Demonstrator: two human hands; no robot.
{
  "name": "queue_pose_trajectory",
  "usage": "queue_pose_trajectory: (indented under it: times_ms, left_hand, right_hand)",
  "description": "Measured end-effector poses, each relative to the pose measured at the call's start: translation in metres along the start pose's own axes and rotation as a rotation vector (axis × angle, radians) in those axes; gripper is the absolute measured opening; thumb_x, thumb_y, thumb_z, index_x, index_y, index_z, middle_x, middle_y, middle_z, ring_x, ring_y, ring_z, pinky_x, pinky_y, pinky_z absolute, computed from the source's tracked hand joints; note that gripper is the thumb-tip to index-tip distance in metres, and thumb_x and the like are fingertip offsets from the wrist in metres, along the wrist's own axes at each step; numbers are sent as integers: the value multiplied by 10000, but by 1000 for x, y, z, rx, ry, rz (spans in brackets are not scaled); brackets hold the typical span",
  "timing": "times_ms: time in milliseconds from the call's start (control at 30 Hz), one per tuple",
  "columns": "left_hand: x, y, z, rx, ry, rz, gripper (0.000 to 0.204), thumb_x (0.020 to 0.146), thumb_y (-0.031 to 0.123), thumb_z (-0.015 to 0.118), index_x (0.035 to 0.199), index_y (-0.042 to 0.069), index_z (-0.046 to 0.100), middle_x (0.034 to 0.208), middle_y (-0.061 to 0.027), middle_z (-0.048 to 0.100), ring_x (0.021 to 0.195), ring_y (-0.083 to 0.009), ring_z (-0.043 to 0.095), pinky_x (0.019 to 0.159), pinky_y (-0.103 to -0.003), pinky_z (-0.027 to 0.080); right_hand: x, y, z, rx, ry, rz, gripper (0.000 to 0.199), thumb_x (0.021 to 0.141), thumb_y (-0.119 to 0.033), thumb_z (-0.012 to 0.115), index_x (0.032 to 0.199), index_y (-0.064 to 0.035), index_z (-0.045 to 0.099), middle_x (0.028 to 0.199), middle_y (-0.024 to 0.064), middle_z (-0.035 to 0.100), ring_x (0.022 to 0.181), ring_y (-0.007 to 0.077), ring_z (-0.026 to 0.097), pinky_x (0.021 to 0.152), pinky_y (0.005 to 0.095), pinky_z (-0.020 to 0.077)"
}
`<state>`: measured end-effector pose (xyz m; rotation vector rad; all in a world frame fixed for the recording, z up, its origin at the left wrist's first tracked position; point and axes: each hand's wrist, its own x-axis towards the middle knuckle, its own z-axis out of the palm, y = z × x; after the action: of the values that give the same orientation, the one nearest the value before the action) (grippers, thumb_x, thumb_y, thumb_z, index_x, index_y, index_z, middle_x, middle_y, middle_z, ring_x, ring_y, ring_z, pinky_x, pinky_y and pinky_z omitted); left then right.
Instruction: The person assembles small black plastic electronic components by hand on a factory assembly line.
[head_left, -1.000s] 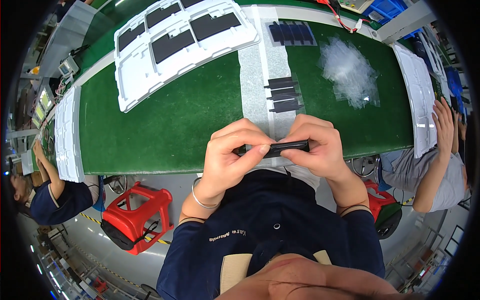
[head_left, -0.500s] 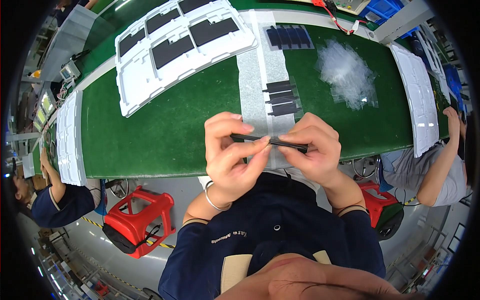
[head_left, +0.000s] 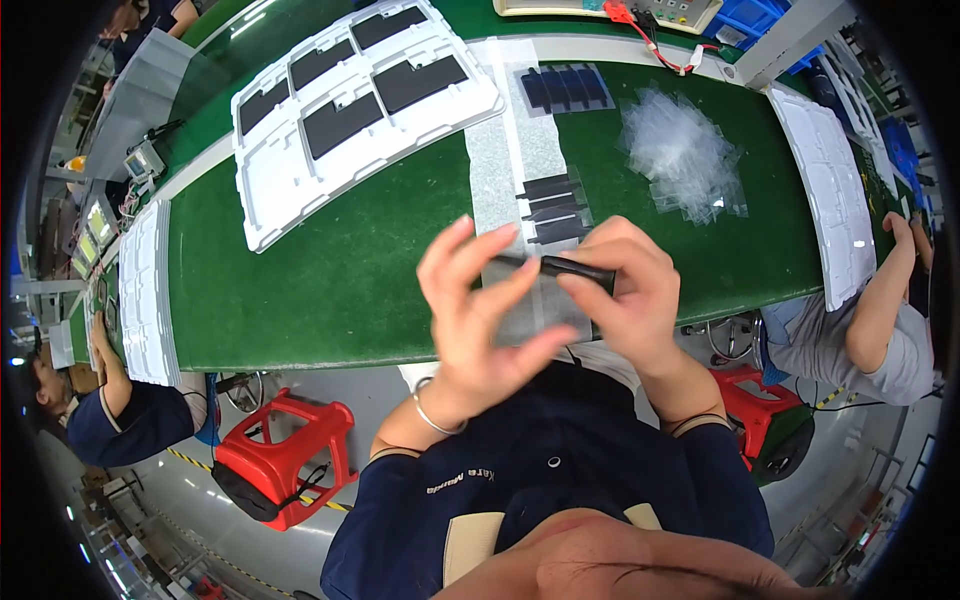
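Observation:
Over the table's near edge, my right hand [head_left: 635,295] pinches a thin black flat piece [head_left: 572,268] between thumb and fingers. The piece is seen nearly edge-on, so its exact kind does not show. My left hand [head_left: 478,315], a little smeared by motion, has its thumb and fingers spread around the left end of the piece; part of that end is behind its fingers. Just beyond the hands, several black strips on clear film [head_left: 553,212] lie on a whitish cloth strip [head_left: 490,160]. A second set of dark strips [head_left: 563,90] lies farther back.
A white molded tray [head_left: 275,215] with black flat pieces in its compartments sits at the back left. Loose clear film sheets [head_left: 682,150] are heaped at the right. White trays stand at the table's left [head_left: 146,300] and right [head_left: 825,200] ends, with co-workers beyond.
The left fingers have let go of the black piece and spread apart; before, both hands pinched it. The right hand still holds it. The view has shifted slightly.

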<state>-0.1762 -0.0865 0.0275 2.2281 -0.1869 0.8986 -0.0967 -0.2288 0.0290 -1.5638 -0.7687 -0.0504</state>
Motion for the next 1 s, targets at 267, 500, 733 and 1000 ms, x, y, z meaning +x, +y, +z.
queue_pose_trajectory:
  times_ms: [267,500,733,1000]
  left_hand:
    - [-18,-10,-4,-960,35,-520,475,728,-84,593,1166,-32,418,946,-156,622,834,-143,589,741,-255,468]
    - [-24,-12,-7,-1071,108,-503,448,716,-104,590,1132,-30,437,911,-144,628,791,-119,574,711,-222,442]
    - [-21,-7,-7,-853,124,-377,348,734,-108,578,1051,-39,453,947,-213,614,848,-182,607,748,-289,489]
    - [-22,0,4,-509,136,-11,396,738,-120,558,1098,-14,431,925,-253,603,853,-335,623,730,-374,519]
  right_hand:
    - [-1,-2,0,302,-201,345,233,695,-48,687,881,-16,551,779,39,552,734,115,519,694,244,409]
    - [13,-4,-16,259,-260,161,166,699,-12,669,842,-8,584,811,58,558,721,122,522,659,244,407]
    - [7,-4,-8,126,-137,-19,111,672,22,659,756,-14,597,730,65,567,628,162,520,570,252,398]
    - [-2,-9,5,-229,136,-384,225,584,11,685,794,-30,617,735,55,569,629,195,511,538,285,395]
